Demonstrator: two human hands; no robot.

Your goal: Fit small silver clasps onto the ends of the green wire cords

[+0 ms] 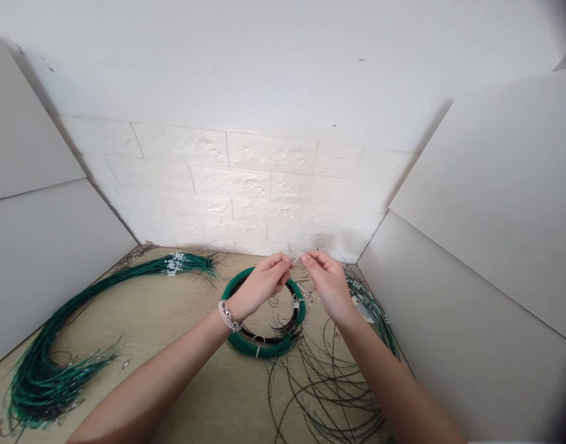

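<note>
My left hand (pixel 269 274) and my right hand (pixel 328 282) meet in front of the wall, both closed in a pinch. Between their fingertips is a small clear piece (pixel 295 250) that looks like plastic; its exact kind is too small to make out. Below my left hand lies a round coil of green and black wire (pixel 259 351), tied with white bands. Loose dark wires (pixel 311 401) spread over the table under my right forearm. Small pale bits (pixel 311 297) are scattered between the coil and my right hand.
A long bundle of green wires (pixel 74 308) with white tags (pixel 174 264) curves along the left of the table (pixel 181 314). Another tagged wire bundle (pixel 375 308) runs along the right, partly behind my forearm. Grey panels (pixel 47 265) and a white brick-patterned wall (pixel 250 179) enclose the space.
</note>
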